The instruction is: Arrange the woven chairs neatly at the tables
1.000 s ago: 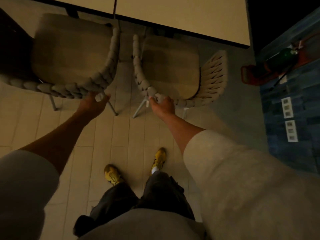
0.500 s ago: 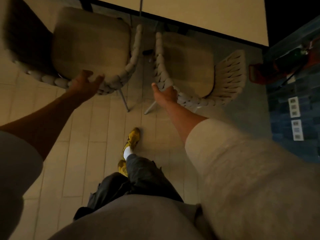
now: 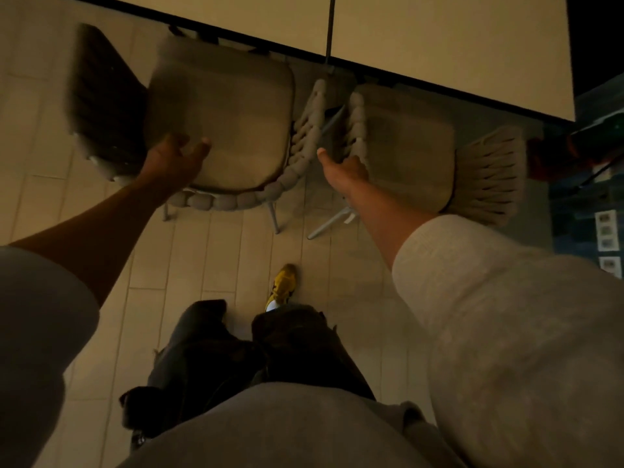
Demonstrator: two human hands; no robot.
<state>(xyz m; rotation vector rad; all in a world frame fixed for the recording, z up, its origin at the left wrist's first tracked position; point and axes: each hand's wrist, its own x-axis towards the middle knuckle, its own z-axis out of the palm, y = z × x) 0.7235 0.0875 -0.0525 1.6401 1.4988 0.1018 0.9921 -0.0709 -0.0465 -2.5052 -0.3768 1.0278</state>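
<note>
Two woven chairs stand side by side at the edge of two pale tables (image 3: 439, 38). The left woven chair (image 3: 223, 119) has its seat partly under the left table (image 3: 236, 18). My left hand (image 3: 172, 157) lies at its rear left corner, fingers apart, holding nothing. The right woven chair (image 3: 408, 146) is turned slightly, with its woven side fanning out to the right. My right hand (image 3: 344, 167) curls over that chair's left woven rim, thumb sticking out. The two chairs' inner rims almost touch.
A dark green fire extinguisher (image 3: 594, 140) on a reddish stand sits by the blue wall (image 3: 584, 204) at the right, close to the right chair. White wall plates (image 3: 607, 228) are on that wall. My yellow shoe (image 3: 283, 285) is on the tiled floor behind the chairs.
Both chairs have slid closer to the tables and to each other. My left hand let go of the woven rim and moved to the rear left corner. I stepped forward.
</note>
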